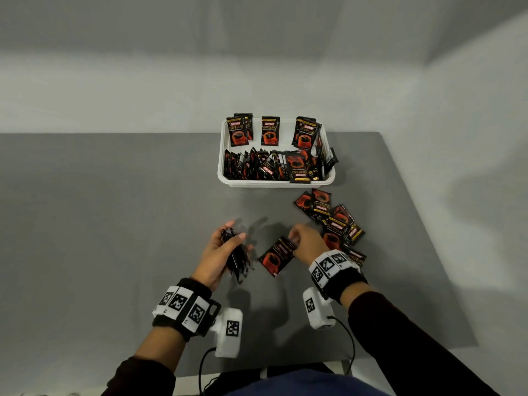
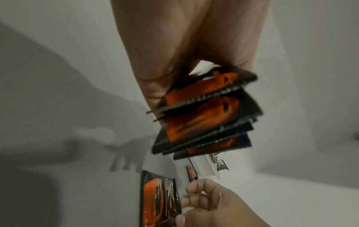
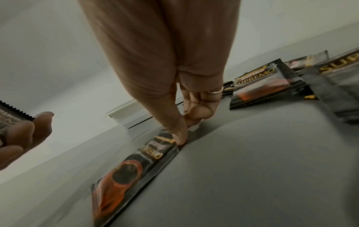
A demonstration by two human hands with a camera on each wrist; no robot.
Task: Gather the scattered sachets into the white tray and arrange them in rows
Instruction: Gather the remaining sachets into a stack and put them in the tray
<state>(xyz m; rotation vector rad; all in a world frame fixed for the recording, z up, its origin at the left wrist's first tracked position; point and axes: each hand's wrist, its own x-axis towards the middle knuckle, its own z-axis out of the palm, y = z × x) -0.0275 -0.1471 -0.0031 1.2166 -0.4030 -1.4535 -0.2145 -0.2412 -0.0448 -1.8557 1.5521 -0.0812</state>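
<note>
**A:** What does your left hand hold?

**B:** Your left hand grips a stack of black-and-orange sachets edge-up above the grey bench, thumb across the top, fingers curled round the far side. In the left wrist view the stack fans out below your palm, several sachets deep.

**A:** And your right hand?

**B:** It pinches the top edge of one sachet between thumb and fingertips. In the right wrist view that sachet lies face-up on the bench, your thumb pressed on its upper corner. There is a ring on one finger of that hand.

**A:** Where are the rest?

**B:** A loose pile sprawls on the bench just right of your right hand, sachets overlapping at odd angles, some partly hidden behind your wrist. The white tray sits at the far side of the bench, beyond the pile. Against its back wall stand three small upright groups, faces towards you; along its front runs a packed row on edge, with one sachet lying flat across the right end of that row and overhanging the rim.

**A:** Anything else in the picture?

**B:** Marker-printed bands and white camera units on both wrists, cables trailing towards you.
</note>
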